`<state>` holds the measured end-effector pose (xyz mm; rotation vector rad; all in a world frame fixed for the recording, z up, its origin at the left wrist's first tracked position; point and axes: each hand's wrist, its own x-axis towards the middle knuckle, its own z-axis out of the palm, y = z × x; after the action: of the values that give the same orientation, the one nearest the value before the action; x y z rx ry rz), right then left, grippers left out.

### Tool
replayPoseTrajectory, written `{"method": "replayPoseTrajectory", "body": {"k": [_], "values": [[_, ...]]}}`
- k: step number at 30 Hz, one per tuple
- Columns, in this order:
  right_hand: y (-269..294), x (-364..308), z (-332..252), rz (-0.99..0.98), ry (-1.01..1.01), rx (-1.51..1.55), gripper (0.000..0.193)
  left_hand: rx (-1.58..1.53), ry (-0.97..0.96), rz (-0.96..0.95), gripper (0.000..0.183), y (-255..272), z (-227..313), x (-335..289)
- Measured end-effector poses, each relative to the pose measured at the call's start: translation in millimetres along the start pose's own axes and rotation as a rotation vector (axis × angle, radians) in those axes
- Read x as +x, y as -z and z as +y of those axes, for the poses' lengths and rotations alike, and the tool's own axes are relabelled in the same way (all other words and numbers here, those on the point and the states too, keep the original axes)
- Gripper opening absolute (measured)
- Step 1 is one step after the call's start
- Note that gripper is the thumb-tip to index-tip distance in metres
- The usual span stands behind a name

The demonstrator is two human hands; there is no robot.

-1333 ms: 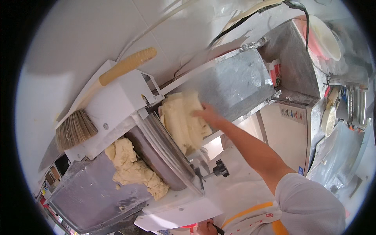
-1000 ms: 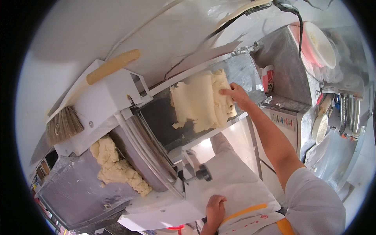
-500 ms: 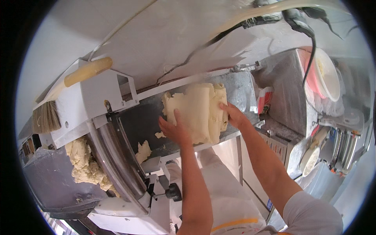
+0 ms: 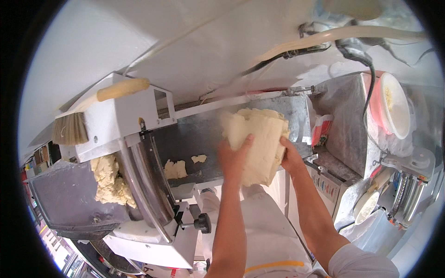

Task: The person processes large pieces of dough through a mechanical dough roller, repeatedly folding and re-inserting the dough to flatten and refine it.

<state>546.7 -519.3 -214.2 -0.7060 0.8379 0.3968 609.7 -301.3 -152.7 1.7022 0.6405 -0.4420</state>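
Observation:
A thick folded slab of pale dough is between my two hands, tilted over the near edge of the metal tray. My left hand grips its left side, thumb on the top face and the other fingers partly hidden. On the right side, my right hand holds the layered edge, its fingers mostly behind the dough. Two torn dough scraps lie on the tray, left of my left hand. Beside them stands the dough sheeter's steel roller, with a rough dough lump on its far-left side.
A wooden-handled brush rests on the white machine housing. To the right are a metal box, a white bowl in a pink one, and a second small roller machine. Black cables hang along the back wall.
Both hands have moved the folded dough rightward and nearer to me, tilting it up from the tray. The scraps at the left now lie apart from it.

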Motion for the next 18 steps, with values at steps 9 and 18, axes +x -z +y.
{"method": "replayPoseTrajectory", "body": {"k": [9,18], "values": [[-109.5,-162.1,-59.6,-0.149,0.184,-0.039,0.077,-0.003,-0.069,-0.024,0.067,68.6,126.2,-126.7],[-324.6,-301.8,-14.6,-0.228,0.256,-0.147,0.07,-0.349,-0.081,-0.023,0.058,287.2,236.5,-229.1]]}}
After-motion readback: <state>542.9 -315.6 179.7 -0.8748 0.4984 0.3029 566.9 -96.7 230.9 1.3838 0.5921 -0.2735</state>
